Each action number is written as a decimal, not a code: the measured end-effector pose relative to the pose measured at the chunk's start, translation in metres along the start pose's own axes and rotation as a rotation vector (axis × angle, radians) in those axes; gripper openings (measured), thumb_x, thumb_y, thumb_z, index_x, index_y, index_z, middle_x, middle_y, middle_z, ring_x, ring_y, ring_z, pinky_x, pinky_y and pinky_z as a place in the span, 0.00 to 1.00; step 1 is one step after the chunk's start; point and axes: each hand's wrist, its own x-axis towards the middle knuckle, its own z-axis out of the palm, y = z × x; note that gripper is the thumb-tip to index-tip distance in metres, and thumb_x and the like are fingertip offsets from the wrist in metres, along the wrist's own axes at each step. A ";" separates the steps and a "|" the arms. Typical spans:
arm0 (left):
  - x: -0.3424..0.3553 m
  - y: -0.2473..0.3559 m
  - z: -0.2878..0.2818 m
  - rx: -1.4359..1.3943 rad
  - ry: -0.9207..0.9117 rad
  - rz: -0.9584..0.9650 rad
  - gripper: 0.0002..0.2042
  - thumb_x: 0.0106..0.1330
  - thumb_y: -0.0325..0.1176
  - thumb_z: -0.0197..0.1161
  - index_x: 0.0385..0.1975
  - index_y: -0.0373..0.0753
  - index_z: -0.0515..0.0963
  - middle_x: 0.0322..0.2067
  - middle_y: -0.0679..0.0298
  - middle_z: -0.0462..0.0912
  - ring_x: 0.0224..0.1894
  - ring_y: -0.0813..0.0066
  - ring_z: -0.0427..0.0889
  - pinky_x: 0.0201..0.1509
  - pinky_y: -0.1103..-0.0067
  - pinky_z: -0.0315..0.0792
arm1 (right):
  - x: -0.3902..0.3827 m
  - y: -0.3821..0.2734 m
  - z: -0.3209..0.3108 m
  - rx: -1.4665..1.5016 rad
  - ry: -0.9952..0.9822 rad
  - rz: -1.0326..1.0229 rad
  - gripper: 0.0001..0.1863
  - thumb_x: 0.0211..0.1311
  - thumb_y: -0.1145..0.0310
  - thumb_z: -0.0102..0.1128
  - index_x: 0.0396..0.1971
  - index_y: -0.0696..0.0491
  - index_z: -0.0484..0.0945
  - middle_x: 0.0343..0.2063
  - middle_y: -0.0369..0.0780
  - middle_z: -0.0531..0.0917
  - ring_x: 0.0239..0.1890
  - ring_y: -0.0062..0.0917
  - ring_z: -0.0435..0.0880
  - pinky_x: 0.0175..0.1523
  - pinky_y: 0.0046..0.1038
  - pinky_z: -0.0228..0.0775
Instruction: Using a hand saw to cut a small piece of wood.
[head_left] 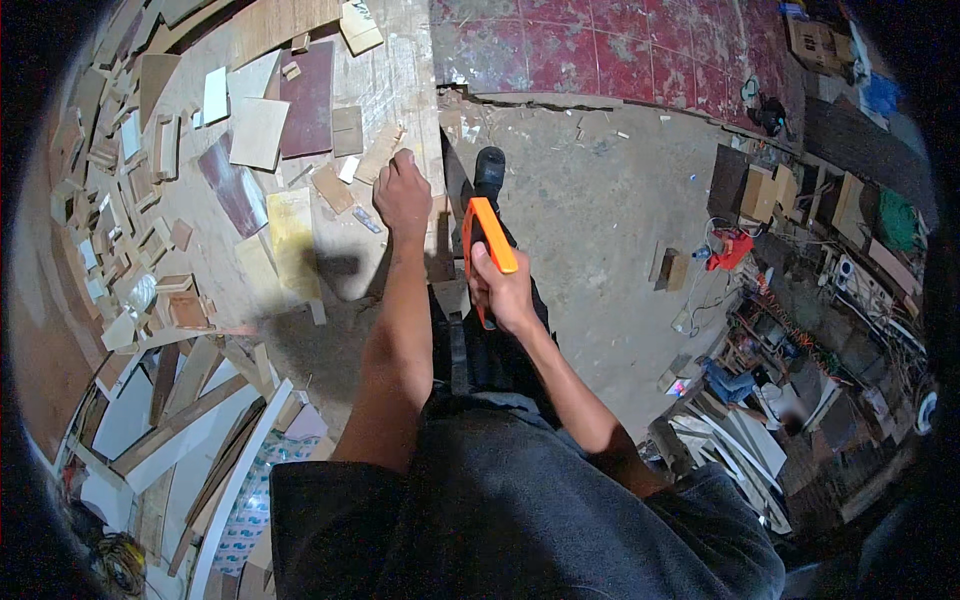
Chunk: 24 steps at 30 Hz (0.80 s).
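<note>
Plainly, the right hand (507, 290) is wrapped around an orange-framed tool (493, 236) beside the workbench (385, 80); the left hand (403, 203) rests curled near a small board (379, 153), its grip unclear. Wood offcuts (262, 134) lie leftward, concrete floor (600, 200) rightward.

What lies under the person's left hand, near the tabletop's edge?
Just beyond the left hand, a light wood piece shows on the pale tabletop. Whatever is directly beneath the hand is covered, so contact there cannot be told.
</note>
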 end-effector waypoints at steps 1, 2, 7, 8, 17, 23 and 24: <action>-0.002 0.001 0.000 -0.008 -0.017 0.005 0.05 0.71 0.33 0.57 0.42 0.43 0.74 0.27 0.58 0.79 0.34 0.55 0.79 0.37 0.62 0.73 | -0.002 0.004 -0.002 -0.081 0.059 -0.034 0.23 0.72 0.50 0.59 0.23 0.53 0.72 0.15 0.31 0.72 0.13 0.15 0.67 0.19 0.23 0.60; -0.002 -0.002 -0.001 -0.006 -0.028 0.004 0.05 0.71 0.33 0.57 0.42 0.43 0.74 0.28 0.58 0.79 0.34 0.56 0.79 0.38 0.62 0.73 | -0.009 0.004 -0.001 -0.030 0.102 0.018 0.23 0.72 0.51 0.60 0.22 0.53 0.72 0.15 0.30 0.72 0.15 0.14 0.68 0.20 0.22 0.59; -0.003 -0.005 0.003 -0.053 0.015 0.017 0.06 0.70 0.32 0.58 0.43 0.42 0.74 0.29 0.55 0.80 0.33 0.53 0.80 0.38 0.60 0.73 | -0.020 0.008 -0.012 -0.057 0.130 -0.065 0.22 0.72 0.52 0.61 0.23 0.53 0.73 0.15 0.30 0.72 0.15 0.13 0.68 0.20 0.20 0.59; 0.000 -0.005 0.003 -0.027 0.017 0.017 0.06 0.68 0.32 0.60 0.42 0.43 0.74 0.29 0.58 0.79 0.34 0.56 0.79 0.39 0.62 0.73 | -0.014 0.007 -0.013 -0.012 0.120 -0.057 0.22 0.72 0.52 0.61 0.23 0.53 0.73 0.15 0.30 0.72 0.14 0.14 0.68 0.20 0.21 0.59; -0.001 -0.009 -0.008 -0.008 0.010 0.004 0.04 0.71 0.32 0.57 0.41 0.43 0.74 0.28 0.57 0.79 0.34 0.56 0.79 0.38 0.63 0.73 | 0.050 0.033 -0.015 -0.225 0.135 -0.085 0.20 0.71 0.56 0.62 0.23 0.55 0.74 0.16 0.30 0.73 0.18 0.14 0.70 0.24 0.22 0.61; -0.002 -0.003 0.003 -0.044 -0.018 0.055 0.04 0.73 0.34 0.55 0.40 0.42 0.75 0.26 0.57 0.80 0.32 0.55 0.80 0.37 0.62 0.73 | 0.137 0.085 -0.029 -0.445 0.191 -0.347 0.15 0.60 0.64 0.73 0.40 0.59 0.83 0.19 0.30 0.77 0.16 0.13 0.69 0.20 0.22 0.60; -0.001 -0.004 0.000 -0.036 -0.012 0.052 0.04 0.73 0.34 0.55 0.40 0.42 0.75 0.26 0.57 0.80 0.32 0.55 0.80 0.37 0.62 0.73 | 0.143 0.089 -0.026 -0.459 0.182 -0.331 0.15 0.59 0.65 0.74 0.38 0.59 0.83 0.19 0.30 0.77 0.16 0.13 0.69 0.20 0.22 0.60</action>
